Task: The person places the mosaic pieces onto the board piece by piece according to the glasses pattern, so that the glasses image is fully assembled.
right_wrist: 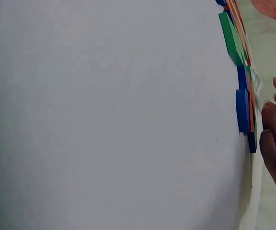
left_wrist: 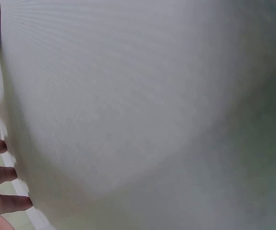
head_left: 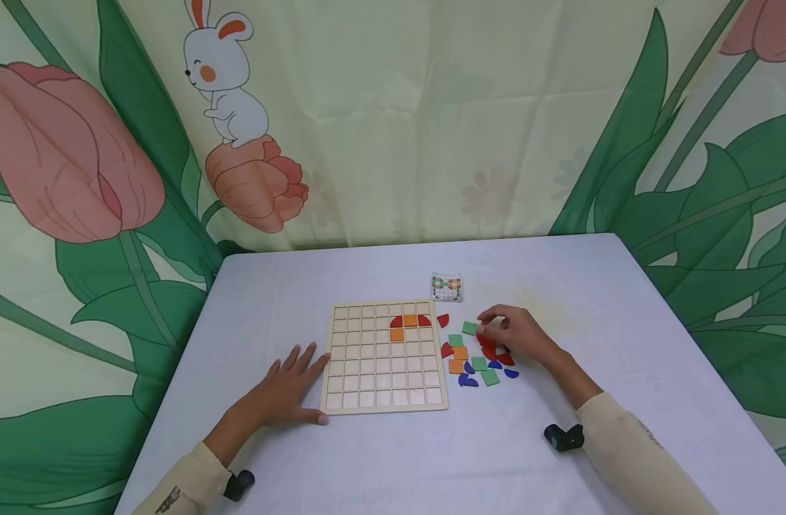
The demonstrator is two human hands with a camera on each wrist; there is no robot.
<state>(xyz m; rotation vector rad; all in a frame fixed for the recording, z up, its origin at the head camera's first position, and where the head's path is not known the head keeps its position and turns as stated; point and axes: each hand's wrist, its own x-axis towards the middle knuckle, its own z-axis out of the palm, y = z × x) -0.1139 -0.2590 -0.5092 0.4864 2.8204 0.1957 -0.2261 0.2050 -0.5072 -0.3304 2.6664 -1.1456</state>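
Observation:
The wooden grid board (head_left: 367, 368) lies flat, with two orange squares (head_left: 410, 320) and two red quarter-circle pieces (head_left: 396, 322) in its upper right cells. My left hand (head_left: 288, 390) is spread on the cloth, its thumb and a fingertip at the board's left edge. Right of the board, my right hand (head_left: 518, 332) hovers low over a group of red pieces (head_left: 489, 352), partly covering them. Its fingers are loosely bent, with thumb and index finger apart and nothing visible between them. In the right wrist view, the fingers hang just past a blue piece (right_wrist: 242, 111).
Green squares (head_left: 479, 363), orange squares (head_left: 456, 366) and blue half-circle pieces (head_left: 511, 373) are scattered beside the board. A small pattern card (head_left: 447, 287) lies behind them. The white cloth-covered table (head_left: 393, 458) meets a printed curtain (head_left: 399, 143) at the back.

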